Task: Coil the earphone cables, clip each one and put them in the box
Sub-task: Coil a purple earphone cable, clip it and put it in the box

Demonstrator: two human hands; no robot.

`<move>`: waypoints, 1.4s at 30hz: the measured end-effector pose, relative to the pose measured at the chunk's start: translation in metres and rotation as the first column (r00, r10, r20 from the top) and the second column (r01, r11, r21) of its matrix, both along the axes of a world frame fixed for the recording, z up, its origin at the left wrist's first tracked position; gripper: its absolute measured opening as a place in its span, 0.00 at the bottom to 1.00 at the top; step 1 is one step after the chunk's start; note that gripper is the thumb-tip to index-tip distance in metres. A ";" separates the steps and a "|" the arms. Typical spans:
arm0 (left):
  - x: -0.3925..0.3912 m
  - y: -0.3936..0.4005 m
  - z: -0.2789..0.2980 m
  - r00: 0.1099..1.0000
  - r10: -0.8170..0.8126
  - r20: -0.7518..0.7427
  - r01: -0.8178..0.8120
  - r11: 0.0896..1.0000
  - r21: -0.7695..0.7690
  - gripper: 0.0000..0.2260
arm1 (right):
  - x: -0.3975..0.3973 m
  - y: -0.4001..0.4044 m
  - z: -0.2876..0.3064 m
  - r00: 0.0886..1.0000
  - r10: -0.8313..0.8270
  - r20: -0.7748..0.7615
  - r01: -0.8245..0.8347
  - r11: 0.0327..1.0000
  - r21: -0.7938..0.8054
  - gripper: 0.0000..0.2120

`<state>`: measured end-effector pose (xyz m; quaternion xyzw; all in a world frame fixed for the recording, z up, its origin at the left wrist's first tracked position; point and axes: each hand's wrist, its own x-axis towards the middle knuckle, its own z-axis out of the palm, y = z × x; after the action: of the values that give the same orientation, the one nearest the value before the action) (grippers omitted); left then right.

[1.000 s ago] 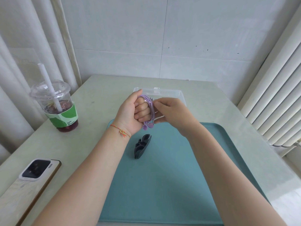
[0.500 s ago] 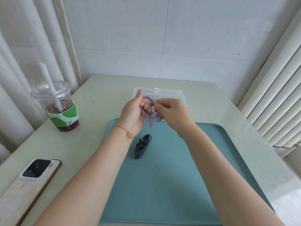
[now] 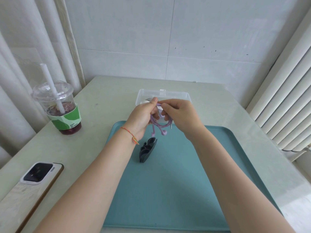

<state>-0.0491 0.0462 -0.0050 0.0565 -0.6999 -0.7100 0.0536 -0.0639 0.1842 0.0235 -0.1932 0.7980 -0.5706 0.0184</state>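
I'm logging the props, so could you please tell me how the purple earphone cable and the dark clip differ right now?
The purple earphone cable is held coiled in the air, pinched by the left hand and right hand; the dark clip lies untouched on the teal tray. The cable is thin and limp, with earbuds dangling; the clip looks chunky and rigid. Neither is in the clear box.

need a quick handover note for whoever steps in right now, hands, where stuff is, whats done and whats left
Left hand: grips the coiled purple earphone cable, both earbuds dangling below.
Right hand: pinches the same coil at its top, plug end sticking out by the fingers.
Dark clip: lies unused on the teal tray, just below the hands.
Clear plastic box: on the table behind the hands, partly hidden; something pale shows inside, cannot tell what.
Done: cable coiled.
Left: clip this coil and put it in the box.
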 end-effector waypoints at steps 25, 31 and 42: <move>0.008 -0.010 -0.004 0.936 -0.001 0.352 0.337 0.289 -0.896 0.16 | -0.022 0.016 -0.007 0.969 -0.202 -0.142 0.231 0.945 0.234 0.09; 0.002 -0.011 0.000 0.908 0.259 -0.328 -0.410 0.703 -0.581 0.06 | -0.019 0.016 -0.004 0.982 -0.127 -0.141 0.159 0.956 0.247 0.08; 0.001 -0.010 0.009 0.976 0.217 0.024 -0.217 0.976 -0.008 0.16 | -0.012 0.018 0.004 0.997 0.071 -0.020 -0.068 0.990 0.126 0.07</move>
<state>-0.0486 0.0366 0.0039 0.1410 -0.6921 -0.6972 0.1223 -0.0760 0.2022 0.0280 -0.2261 0.8252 -0.5161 0.0405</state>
